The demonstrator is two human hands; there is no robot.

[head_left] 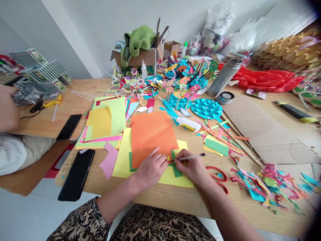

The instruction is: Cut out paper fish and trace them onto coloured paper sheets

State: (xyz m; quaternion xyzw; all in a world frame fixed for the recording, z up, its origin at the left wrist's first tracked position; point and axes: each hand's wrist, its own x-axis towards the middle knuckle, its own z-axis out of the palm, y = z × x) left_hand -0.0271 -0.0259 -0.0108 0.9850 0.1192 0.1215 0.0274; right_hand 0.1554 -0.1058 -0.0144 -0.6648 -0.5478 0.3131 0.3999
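My right hand [192, 167] is closed around a grey pencil [193, 156] with a dark end. Its tip meets a small yellow paper cutout [170, 158] at the lower right of an orange sheet [154, 132]. My left hand [151, 167] lies over the sheet's lower edge, fingers resting on the paper and fingertips beside the cutout. Beneath are a green piece [177, 170] and larger yellow paper [122, 164]. Red-handled scissors [218, 174] lie partly behind my right forearm.
Two phones [76, 175] lie at the left, near stacked coloured paper [105, 117]. A glue bottle [188, 124], blue paper discs [207, 108], and an open steel flask [224, 78] stand or lie beyond. Paper scraps [268, 187] and cardboard [265, 130] are at right. Another person's arm [8, 110] shows left.
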